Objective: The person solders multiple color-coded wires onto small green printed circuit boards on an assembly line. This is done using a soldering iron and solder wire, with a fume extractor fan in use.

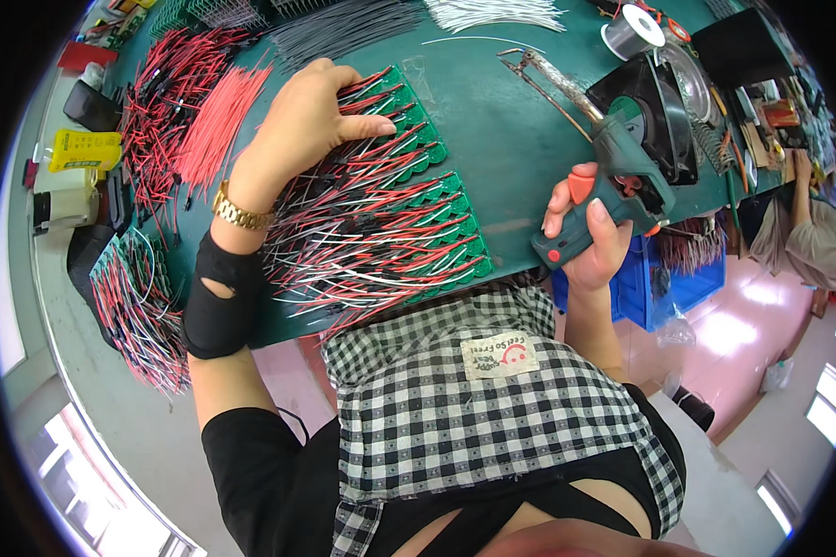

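Note:
My left hand [308, 116] rests on the far end of two green circuit board panels [423, 121], thumb stretched out over the boards and apart from the index finger; its other fingertips are partly hidden. Rows of red, black and white wires [362, 232] stick out from the panels toward the left. In my right hand [596, 237] is a dark green soldering gun [622, 148] with an orange trigger, gripped by its handle. The gun's metal tip and thin feed tube point up and left, off to the right of the boards and apart from them.
Red wires [218, 130], black wires [344, 32] and white wires [497, 11] lie in bundles around the green mat. A solder spool [633, 31] and a black fan [655, 111] stand at right. Blue crates [636, 283] sit below the table edge; another person [803, 223] works far right.

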`<state>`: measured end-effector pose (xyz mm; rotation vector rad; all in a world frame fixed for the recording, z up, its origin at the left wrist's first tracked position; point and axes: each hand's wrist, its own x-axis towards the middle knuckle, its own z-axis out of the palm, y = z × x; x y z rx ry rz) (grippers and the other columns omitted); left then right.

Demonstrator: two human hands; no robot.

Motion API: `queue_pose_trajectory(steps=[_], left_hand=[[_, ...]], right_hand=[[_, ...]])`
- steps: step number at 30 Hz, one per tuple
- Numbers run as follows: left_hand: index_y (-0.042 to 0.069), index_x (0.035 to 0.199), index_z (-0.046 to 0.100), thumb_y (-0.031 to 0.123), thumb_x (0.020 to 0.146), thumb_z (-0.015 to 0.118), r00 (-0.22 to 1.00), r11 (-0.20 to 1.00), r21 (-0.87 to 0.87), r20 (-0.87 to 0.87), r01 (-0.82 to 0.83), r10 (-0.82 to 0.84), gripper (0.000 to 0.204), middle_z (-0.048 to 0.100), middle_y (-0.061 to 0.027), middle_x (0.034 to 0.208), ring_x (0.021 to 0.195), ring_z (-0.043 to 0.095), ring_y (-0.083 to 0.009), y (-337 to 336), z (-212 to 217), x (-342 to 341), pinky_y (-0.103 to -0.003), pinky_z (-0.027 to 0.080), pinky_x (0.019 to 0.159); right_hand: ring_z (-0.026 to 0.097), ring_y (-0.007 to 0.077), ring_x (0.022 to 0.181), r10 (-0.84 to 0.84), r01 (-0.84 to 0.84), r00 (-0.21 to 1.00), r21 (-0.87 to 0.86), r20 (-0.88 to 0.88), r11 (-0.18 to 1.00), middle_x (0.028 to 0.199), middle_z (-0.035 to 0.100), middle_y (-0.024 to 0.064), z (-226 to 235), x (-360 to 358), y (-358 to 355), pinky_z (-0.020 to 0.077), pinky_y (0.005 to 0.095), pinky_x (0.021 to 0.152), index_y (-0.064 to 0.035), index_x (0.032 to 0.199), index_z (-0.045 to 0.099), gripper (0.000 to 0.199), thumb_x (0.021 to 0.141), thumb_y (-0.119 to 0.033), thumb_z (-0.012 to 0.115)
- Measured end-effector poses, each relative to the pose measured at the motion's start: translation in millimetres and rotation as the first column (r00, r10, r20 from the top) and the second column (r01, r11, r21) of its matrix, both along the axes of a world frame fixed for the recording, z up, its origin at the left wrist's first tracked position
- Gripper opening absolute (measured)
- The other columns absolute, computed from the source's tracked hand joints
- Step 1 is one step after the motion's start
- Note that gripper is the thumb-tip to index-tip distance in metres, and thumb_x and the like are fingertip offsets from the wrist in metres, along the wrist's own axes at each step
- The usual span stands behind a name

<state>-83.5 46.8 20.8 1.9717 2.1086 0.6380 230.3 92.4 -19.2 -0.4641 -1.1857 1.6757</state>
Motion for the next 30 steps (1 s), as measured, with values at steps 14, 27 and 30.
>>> queue_pose_trajectory(steps=[14,27,30], left_hand=[[-0.001,0.096,0.061,0.026,0.085,0.063,0.69,0.926,0.327,0.715,-0.19,-0.111,0.029,0.061,-0.002,0.082,0.065,0.054,-0.0082,-72.0,76.8,-21.7,-0.019,0.045,0.061],[0.004,0.128,0.043,0.044,0.064,0.079,0.97,0.967,0.083,-0.057,0.24,-0.236,0.084,0.043,-0.0178,0.131,0.121,0.042,-0.036,-41.8,16.2,66.4,-0.048,0.035,0.098],[0.006,0.14,0.029,0.041,0.057,0.082,0.954,0.957,-0.088,-0.098,0.276,-0.284,0.104,0.03,-0.0263,0.141,0.134,0.024,-0.0451,-68.6,22.8,94.7,-0.065,0.021,0.103]], right_hand=[[0.06,0.017,0.063,0.022,-0.028,0.999,0.142,0.045,0.99,0.086,0.06,0.0169,-11.4,-1.5,-4.7,0.0481,0.0275,0.059,0.0044,0.118,0.046,0.034,0.088,-0.011,0.052],[0.061,0.0166,0.063,0.018,-0.024,0.999,0.16,0.04,0.987,0.085,0.061,0.0155,-21.4,-8.2,24.0,0.048,0.0296,0.063,0.0039,0.116,0.048,0.031,0.088,-0.01,0.052],[0.061,0.0168,0.063,0.029,-0.035,0.999,0.145,0.038,0.989,0.085,0.061,0.0158,-19.8,-8.8,25.3,0.048,0.0286,0.062,0.0041,0.116,0.048,0.031,0.088,-0.01,0.052]])
